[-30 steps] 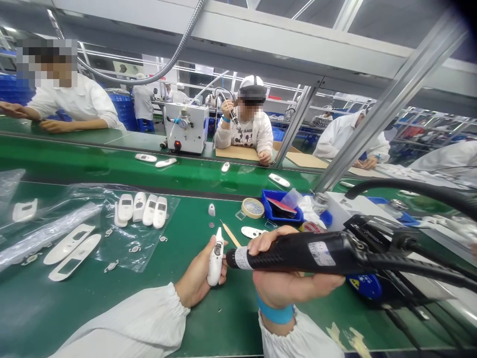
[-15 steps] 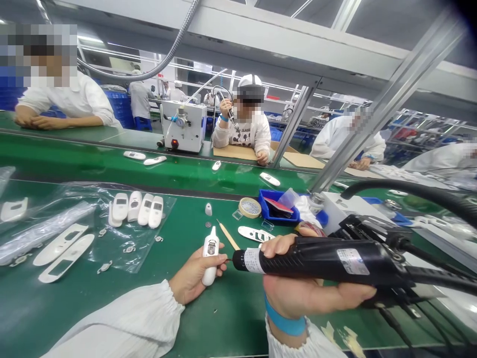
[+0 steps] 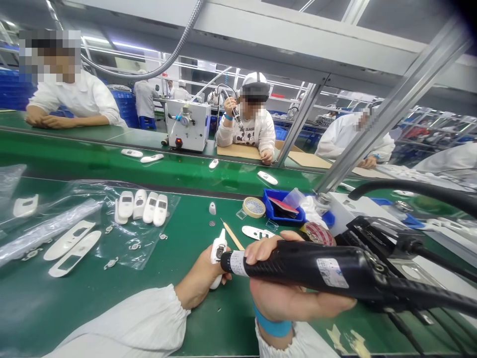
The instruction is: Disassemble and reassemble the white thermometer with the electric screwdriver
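My left hand (image 3: 199, 281) is closed around a small white thermometer-like device (image 3: 217, 251), held upright just above the green bench. My right hand (image 3: 286, 293) grips a black electric screwdriver (image 3: 309, 266) lying almost level, its tip pressed against the device's side. A thick black cable (image 3: 417, 191) runs from the tool's rear to the right. A blue band circles my right wrist.
White device shells (image 3: 143, 206) and flat covers (image 3: 70, 246) lie on clear plastic at left. A wooden stick (image 3: 233, 241), a tape roll (image 3: 254, 207) and a blue tray (image 3: 283, 209) sit ahead. Beyond the green conveyor (image 3: 112, 166) other people work at their benches.
The screwdriver tip drew back a little from the device, then came in again to touch it. My left hand has kept hold of the device, shifting it slightly.
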{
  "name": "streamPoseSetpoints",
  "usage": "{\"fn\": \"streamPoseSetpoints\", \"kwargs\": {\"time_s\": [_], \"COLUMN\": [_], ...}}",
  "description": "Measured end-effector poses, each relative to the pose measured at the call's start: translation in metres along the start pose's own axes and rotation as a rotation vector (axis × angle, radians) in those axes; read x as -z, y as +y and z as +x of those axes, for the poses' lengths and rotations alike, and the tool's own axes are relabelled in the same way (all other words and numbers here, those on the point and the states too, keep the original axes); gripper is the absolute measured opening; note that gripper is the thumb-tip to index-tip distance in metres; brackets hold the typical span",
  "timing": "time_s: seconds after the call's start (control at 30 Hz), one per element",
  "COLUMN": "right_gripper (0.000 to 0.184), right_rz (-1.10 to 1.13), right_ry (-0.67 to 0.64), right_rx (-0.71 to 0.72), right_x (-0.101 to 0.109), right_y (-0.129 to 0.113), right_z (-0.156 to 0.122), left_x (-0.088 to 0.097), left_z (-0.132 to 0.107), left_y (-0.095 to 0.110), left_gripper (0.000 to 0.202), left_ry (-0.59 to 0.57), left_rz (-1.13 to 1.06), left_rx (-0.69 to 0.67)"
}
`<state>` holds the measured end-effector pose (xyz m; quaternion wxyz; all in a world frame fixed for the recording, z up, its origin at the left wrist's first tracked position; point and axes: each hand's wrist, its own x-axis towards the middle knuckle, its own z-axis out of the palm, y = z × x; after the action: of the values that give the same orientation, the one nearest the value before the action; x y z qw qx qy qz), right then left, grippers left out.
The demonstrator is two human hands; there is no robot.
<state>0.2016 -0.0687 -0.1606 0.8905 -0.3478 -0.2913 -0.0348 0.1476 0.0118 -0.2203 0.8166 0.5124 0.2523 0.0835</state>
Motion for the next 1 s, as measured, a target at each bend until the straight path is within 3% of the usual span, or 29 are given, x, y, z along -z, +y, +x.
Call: {"fn": "streamPoseSetpoints", "kwargs": {"time_s": [0.1,0.4,0.6,0.8,1.0], "right_gripper": [0.064,0.063,0.057,0.065,0.066], "right_rz": [0.009,-0.056,-0.039,-0.056,-0.095], "right_ry": [-0.03,-0.208,-0.129,-0.041,0.047], "right_rx": [-0.013,-0.018,0.017,0.028,0.053], "right_x": [0.001,-0.009,-0.003,0.003,0.012], "right_y": [0.005,-0.004,0.0,-0.009,-0.029], "right_z": [-0.003,-0.005,-0.006,-0.004,0.004], "left_x": [-0.002,-0.003,-0.004,-0.003,0.011], "left_z": [-0.002,0.001,-0.005,-0.002,0.006], "left_y": [0.004,-0.009,-0.001,-0.004,-0.007], "left_gripper": [0.025,0.021,0.024,0.024,0.037], "left_ry": [0.024,0.09,0.058,0.027,0.039], "left_rz": [-0.004,-0.014,0.042,0.045,-0.136], "left_rx": [0.02,-0.103,-0.099,-0.068,0.06]}}
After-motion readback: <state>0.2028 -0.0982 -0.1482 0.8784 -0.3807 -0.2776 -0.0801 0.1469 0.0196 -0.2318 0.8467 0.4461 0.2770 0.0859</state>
